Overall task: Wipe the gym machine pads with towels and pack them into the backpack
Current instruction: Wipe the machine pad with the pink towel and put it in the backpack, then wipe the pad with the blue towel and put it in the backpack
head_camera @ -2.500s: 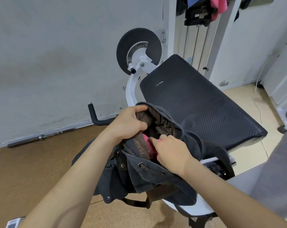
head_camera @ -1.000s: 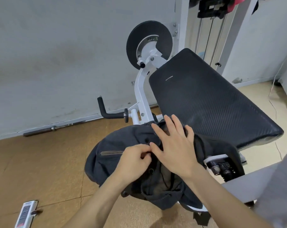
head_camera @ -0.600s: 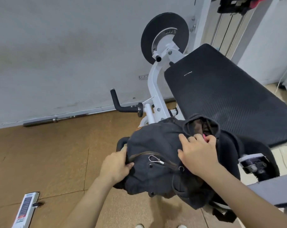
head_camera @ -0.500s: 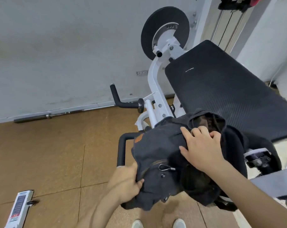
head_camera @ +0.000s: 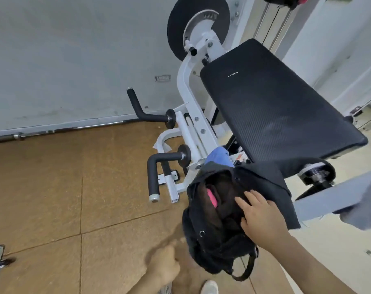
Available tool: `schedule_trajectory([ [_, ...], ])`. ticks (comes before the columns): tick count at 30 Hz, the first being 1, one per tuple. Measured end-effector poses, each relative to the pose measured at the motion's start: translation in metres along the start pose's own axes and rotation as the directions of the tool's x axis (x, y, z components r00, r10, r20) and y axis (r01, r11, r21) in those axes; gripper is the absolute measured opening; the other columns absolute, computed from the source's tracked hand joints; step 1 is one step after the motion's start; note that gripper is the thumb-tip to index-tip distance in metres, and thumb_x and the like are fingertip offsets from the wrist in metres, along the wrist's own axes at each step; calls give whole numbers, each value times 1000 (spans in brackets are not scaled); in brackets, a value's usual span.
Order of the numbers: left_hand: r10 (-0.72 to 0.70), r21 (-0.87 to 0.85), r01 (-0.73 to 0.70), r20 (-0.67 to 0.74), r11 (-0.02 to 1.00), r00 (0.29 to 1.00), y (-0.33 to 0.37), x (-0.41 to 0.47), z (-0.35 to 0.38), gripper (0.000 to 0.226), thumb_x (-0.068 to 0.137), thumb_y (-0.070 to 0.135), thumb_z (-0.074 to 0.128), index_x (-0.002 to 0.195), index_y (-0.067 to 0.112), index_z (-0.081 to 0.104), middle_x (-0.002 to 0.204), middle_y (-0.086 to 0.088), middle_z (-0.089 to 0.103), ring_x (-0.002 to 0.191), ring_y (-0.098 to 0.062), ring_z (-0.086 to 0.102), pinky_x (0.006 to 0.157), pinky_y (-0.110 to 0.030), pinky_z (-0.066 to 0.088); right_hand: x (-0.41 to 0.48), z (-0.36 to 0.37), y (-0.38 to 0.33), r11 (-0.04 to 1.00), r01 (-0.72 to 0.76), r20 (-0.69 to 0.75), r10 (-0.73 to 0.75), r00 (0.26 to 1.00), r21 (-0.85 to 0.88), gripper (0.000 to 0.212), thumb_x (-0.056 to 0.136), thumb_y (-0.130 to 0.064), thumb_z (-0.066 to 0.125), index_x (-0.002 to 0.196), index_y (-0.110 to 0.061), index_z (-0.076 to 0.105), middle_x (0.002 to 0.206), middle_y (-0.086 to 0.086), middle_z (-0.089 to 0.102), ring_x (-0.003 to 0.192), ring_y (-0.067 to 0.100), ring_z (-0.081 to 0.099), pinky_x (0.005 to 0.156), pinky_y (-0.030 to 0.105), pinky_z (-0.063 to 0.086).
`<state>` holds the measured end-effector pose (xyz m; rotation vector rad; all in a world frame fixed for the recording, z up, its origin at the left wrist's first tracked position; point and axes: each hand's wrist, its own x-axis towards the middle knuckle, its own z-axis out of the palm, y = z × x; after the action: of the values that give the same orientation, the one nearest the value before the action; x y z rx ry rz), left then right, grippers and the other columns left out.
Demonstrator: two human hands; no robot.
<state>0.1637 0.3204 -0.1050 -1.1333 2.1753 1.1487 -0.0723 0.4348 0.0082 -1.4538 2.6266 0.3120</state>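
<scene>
Head view: right hand spread open, fingers flat on rim of dark backpack, pressing not gripping. Backpack hangs off machine frame below black pad, mouth open, pink towel inside. Left hand blurred, loosely curled, apart from backpack, holding nothing.

The right hand lay flat with fingers spread, arm outstretched, while the blurred left hand hung low, loosely curled.

A gym room: a white-framed exercise machine with a black padded bench, a weight plate, foam-gripped handles, and a barbell along the wall.
</scene>
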Motion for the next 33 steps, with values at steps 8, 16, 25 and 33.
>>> schedule_trajectory([
  [8,257,-435,-298,-152,850,954,93,17,-13,67,88,7,55,145,37,35,129,23,49,118,-1,49,98,-20,42,-65,29,-4,950,133,-77,-116,990,282,41,82,-23,66,124,-27,63,127,-8,61,110,16,61,75,30,58],
  [16,220,-320,-313,-295,894,930,142,-4,-9,42,87,0,50,120,23,64,106,9,60,89,-6,58,86,-17,45,-80,-2,21,843,69,-240,72,968,533,44,91,-17,56,135,-21,55,136,-7,51,119,16,49,94,25,41],
  [25,199,-261,-318,-396,911,897,167,45,-95,28,90,10,51,110,25,65,106,4,67,94,-15,63,83,-26,50,13,-55,27,562,-72,-77,237,968,824,45,88,-18,54,132,-26,55,107,-6,65,101,14,62,90,32,48],
  [33,181,-167,-250,-346,954,921,188,158,-142,18,93,18,50,104,15,63,101,-2,65,94,-26,60,80,-34,47,151,-22,11,770,-283,270,149,951,571,62,91,-13,50,149,-20,28,129,9,58,110,29,57,81,33,43],
])
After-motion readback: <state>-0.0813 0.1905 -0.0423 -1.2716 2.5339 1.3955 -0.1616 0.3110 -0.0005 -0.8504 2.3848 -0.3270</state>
